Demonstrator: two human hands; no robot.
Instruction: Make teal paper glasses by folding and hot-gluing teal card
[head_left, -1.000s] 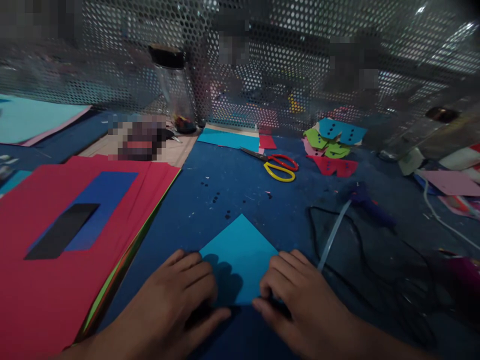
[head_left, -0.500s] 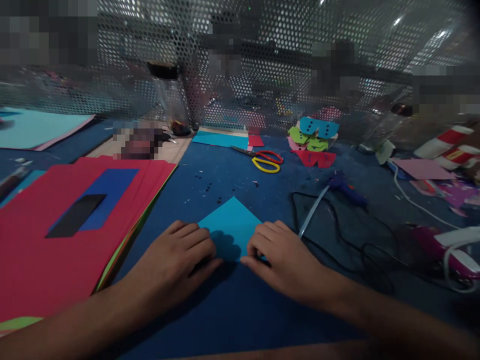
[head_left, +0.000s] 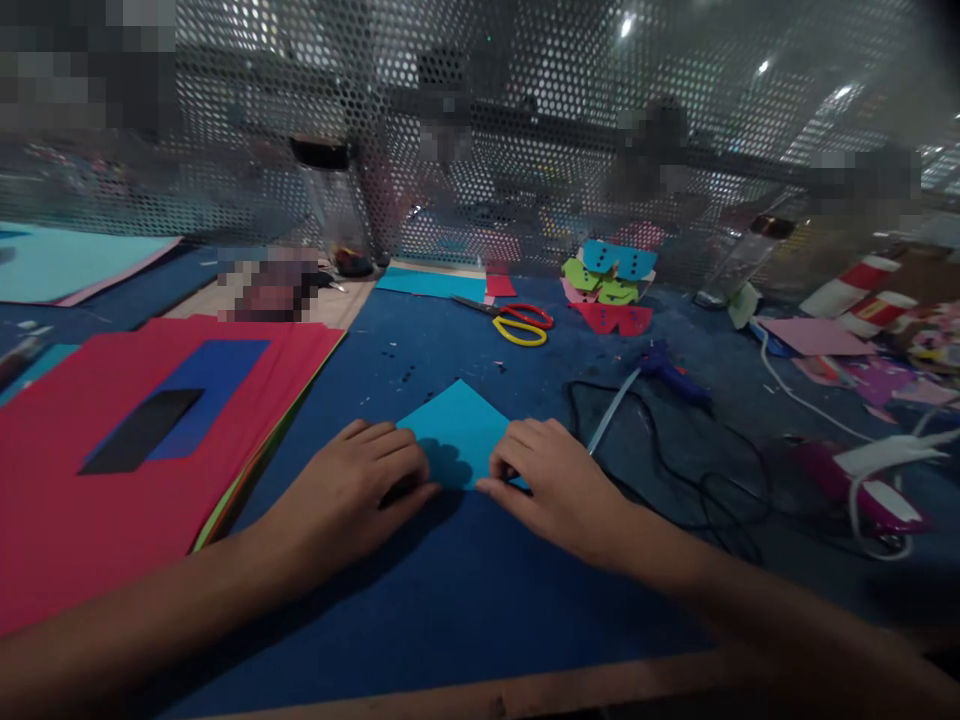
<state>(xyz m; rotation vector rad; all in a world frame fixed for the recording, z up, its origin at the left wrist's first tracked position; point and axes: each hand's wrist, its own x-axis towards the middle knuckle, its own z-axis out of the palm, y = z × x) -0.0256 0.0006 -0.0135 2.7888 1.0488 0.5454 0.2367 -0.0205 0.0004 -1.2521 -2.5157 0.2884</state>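
A bright blue sheet of paper [head_left: 466,420], triangular with its point facing away from me, lies flat on the dark blue table. My left hand [head_left: 367,470] is closed at its left corner, fingers curled and thumb along the near edge. At the right corner, my right hand [head_left: 544,480] grips the paper the same way, with curled fingers and the thumb at the near edge. Both corners are hidden under my fingers. Scissors [head_left: 517,322] with red and yellow handles lie beyond the paper.
Red sheets [head_left: 67,520] are stacked at left, bearing blue and black strips. A glue gun [head_left: 671,375] with a trailing cord lies right. Behind are cut paper masks [head_left: 615,318], a clear jar [head_left: 330,210] and a perforated metal panel [head_left: 495,180]. A purple device [head_left: 862,490] lies far right.
The view has shifted slightly, so everything sits a little further left and more of the table's front edge shows. Both hands keep their hold on the paper's corners.
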